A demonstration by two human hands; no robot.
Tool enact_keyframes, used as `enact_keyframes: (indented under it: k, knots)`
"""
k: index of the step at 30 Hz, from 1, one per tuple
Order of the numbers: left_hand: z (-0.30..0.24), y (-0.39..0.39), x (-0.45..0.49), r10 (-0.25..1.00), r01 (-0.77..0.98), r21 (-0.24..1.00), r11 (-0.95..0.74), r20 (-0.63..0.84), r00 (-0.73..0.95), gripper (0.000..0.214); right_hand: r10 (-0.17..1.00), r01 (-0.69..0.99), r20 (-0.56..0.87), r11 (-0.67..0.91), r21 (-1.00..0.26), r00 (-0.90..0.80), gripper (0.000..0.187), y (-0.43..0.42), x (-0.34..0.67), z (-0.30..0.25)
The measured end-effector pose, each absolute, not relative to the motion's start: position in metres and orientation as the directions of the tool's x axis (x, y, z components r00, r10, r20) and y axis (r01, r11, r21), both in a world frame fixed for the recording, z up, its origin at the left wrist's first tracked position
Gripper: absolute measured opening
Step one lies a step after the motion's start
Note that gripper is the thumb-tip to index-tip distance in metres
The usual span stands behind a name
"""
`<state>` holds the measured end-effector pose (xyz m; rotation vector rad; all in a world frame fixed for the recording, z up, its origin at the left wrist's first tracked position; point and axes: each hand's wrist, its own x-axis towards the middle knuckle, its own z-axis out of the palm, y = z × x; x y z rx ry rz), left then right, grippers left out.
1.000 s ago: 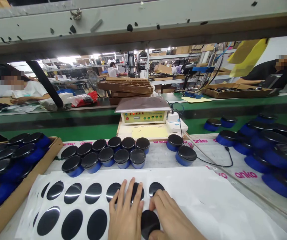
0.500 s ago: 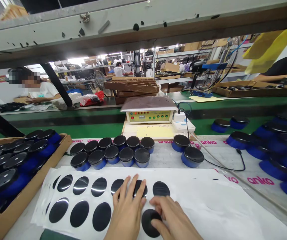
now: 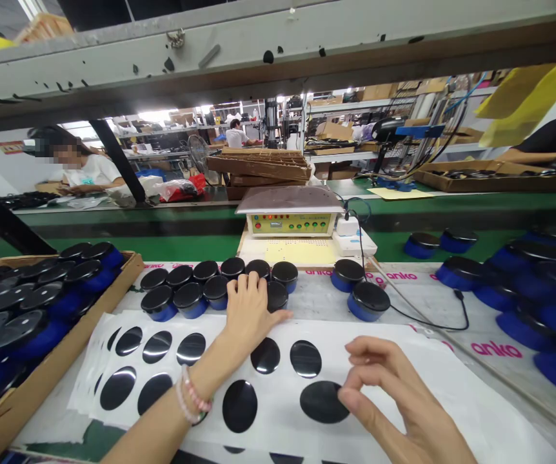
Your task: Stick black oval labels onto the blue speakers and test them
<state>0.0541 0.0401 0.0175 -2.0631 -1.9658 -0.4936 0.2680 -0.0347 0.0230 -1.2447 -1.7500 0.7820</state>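
Note:
My left hand [image 3: 251, 309] rests palm-down on the front row of blue round containers with black lids [image 3: 189, 299], hiding at least one. Its thumb stands apart, and a beaded bracelet [image 3: 188, 396] circles the wrist. Beside the fingers stands one such container [image 3: 277, 296]. My right hand [image 3: 394, 393] holds a black oval sticker [image 3: 321, 401] by its edge, slightly above the white backing sheet [image 3: 282, 386]. Other black stickers [image 3: 265, 356] remain on that sheet.
A cardboard tray [image 3: 60, 357] of blue containers sits at the left. More containers [image 3: 539, 283] crowd the right, near a black cable [image 3: 427, 316]. Behind stands an electronic control box [image 3: 290, 222] beside a green conveyor [image 3: 162, 248]. A co-worker [image 3: 82, 171] sits farther back.
My left hand has moved forward off the sheet onto the containers. My right hand and its black sticker have moved right and slightly forward.

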Motion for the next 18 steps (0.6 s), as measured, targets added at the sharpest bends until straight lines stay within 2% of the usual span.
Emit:
enact_keyframes:
  k: [2, 4, 5, 7, 9, 10, 14, 18]
  knots:
    - [0.020, 0.045, 0.055, 0.912, 0.992, 0.084, -0.090, 0.406, 0.048, 0.044, 0.966, 0.386, 0.256, 0.249, -0.888, -0.032, 0.026, -0.032, 0.265, 0.020]
    - [0.024, 0.031, 0.059, 0.909, 0.983, 0.126, -0.133, 0.411, 0.070, 0.042, 0.979, 0.307, 0.201, 0.189, -0.933, 0.007, 0.029, -0.028, 0.265, 0.016]
    - [0.026, 0.019, 0.062, 0.919, 0.966, 0.200, -0.166, 0.387, 0.078, 0.042, 0.986, 0.254, 0.167, 0.162, -0.954, -0.001, 0.030, -0.025, 0.265, 0.014]
    - [0.024, -0.010, 0.072, 0.957, 0.866, 0.459, -0.198, 0.283, 0.069, 0.044, 0.995, 0.125, 0.095, 0.099, -0.987, -0.037, 0.032, -0.021, 0.264, 0.009]
    - [0.012, -0.039, 0.082, 0.987, 0.697, 0.707, -0.124, 0.163, 0.010, 0.050, 0.996, 0.003, 0.031, 0.032, -0.999, -0.084, 0.032, -0.019, 0.259, 0.002]
    - [0.004, -0.049, 0.086, 0.991, 0.636, 0.768, -0.079, 0.132, -0.036, 0.056, 0.994, -0.037, 0.001, -0.003, -0.999, -0.107, 0.031, -0.020, 0.255, -0.002]
    - [-0.028, -0.066, 0.094, 0.981, 0.525, 0.849, 0.050, 0.057, -0.186, 0.071, 0.978, -0.045, -0.100, -0.110, -0.993, -0.186, 0.031, -0.023, 0.242, -0.020]
    - [-0.033, -0.062, 0.090, 0.989, 0.487, 0.873, 0.018, 0.055, -0.135, 0.068, 0.972, -0.035, -0.140, -0.149, -0.988, -0.189, 0.029, -0.026, 0.239, -0.025]
